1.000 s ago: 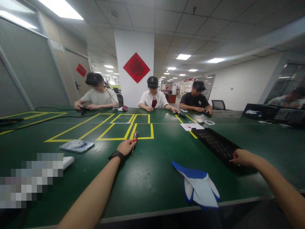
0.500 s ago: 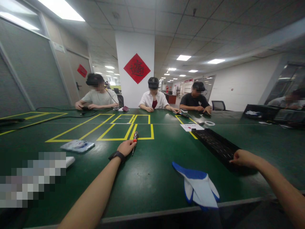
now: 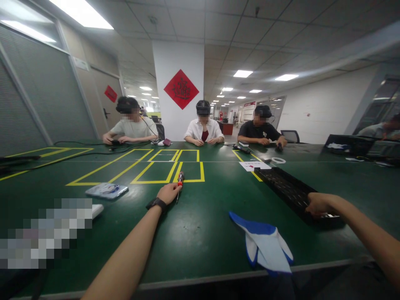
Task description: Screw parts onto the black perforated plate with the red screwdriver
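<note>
A screwdriver (image 3: 180,178) with a red and clear handle is in my left hand (image 3: 169,192), its thin shaft pointing toward me over the green table. My fingers are closed around it near the red collar. Farther right, my right hand (image 3: 319,203) is at the near end of a long black tray (image 3: 283,189). Its fingers are bent down into the tray and pressed together; whatever they hold is hidden. Small shiny pieces lie along the tray. Between my arms, near the table's front edge, rests a blue and white glove (image 3: 265,241).
A flat pale-blue packet (image 3: 107,190) lies left of my left hand. Yellow tape (image 3: 167,182) marks rectangles on the table (image 3: 200,233). A white paper (image 3: 254,166) and a white ring (image 3: 278,160) lie beyond the tray. Several people sit around the table.
My right hand has shifted from the tray's near edge to farther over its inside, fingers lower. The left hand still holds the screwdriver. Across the table, a person's hand has drawn back.
</note>
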Demonstrator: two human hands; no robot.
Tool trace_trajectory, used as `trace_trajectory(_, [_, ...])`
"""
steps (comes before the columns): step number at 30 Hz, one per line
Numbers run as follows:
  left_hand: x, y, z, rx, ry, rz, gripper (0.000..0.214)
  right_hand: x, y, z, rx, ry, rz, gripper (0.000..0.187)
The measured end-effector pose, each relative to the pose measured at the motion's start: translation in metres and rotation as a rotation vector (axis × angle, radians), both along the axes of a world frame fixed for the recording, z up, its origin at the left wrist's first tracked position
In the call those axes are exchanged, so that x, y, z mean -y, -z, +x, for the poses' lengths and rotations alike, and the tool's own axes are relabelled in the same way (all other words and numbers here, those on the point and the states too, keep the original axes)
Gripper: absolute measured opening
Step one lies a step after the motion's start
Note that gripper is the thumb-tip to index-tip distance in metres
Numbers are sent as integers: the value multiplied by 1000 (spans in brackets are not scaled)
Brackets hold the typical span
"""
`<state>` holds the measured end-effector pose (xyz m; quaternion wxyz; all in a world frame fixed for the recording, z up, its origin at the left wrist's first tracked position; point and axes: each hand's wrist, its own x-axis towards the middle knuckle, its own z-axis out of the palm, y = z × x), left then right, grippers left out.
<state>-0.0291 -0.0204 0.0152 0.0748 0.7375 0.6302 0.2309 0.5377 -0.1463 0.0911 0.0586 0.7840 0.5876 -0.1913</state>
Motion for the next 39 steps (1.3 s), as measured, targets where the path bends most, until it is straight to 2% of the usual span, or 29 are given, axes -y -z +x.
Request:
trace_trajectory(2, [1,0,0,2,-2,-4,41,-1,2,2,-95,110,-58,23])
trace_trajectory(5, [1,0,0,10,-3,5,41,2,5,5,-214,191,-25,17])
trace_trajectory(9, [2,0,1,17,-3,11,41,6,2,4,-192,183,-15,17])
trace_trajectory(15, [3,-1,1,9,3,-1,41,10,-12,-7,-113,42,-109,23])
trace_trajectory(22, [3,-2,2,9,-10,-14,41,11,-14,-4,-8,38,-41,20])
trace_trajectory(24, [3,-2,1,11,0,-6,41,6,-12,4,51,44,18,19])
trace_trajectory(27, [4,-2,1,14,1,6,41,-4,-7,15,111,57,205,23])
trace_trajectory(29, [4,-3,1,16,-1,12,40,-9,-3,19,105,30,330,27])
trace_trajectory(31, [4,-3,1,18,3,11,40,-12,4,23,107,-7,391,28])
trace_trajectory(34, [5,-4,1,24,2,-2,40,-10,16,37,132,-27,356,28])
trace_trajectory(37, [4,-3,1,25,0,-2,40,-3,28,59,169,13,272,23])
trace_trajectory(39, [3,-2,1,23,0,-2,41,2,33,72,178,16,268,19])
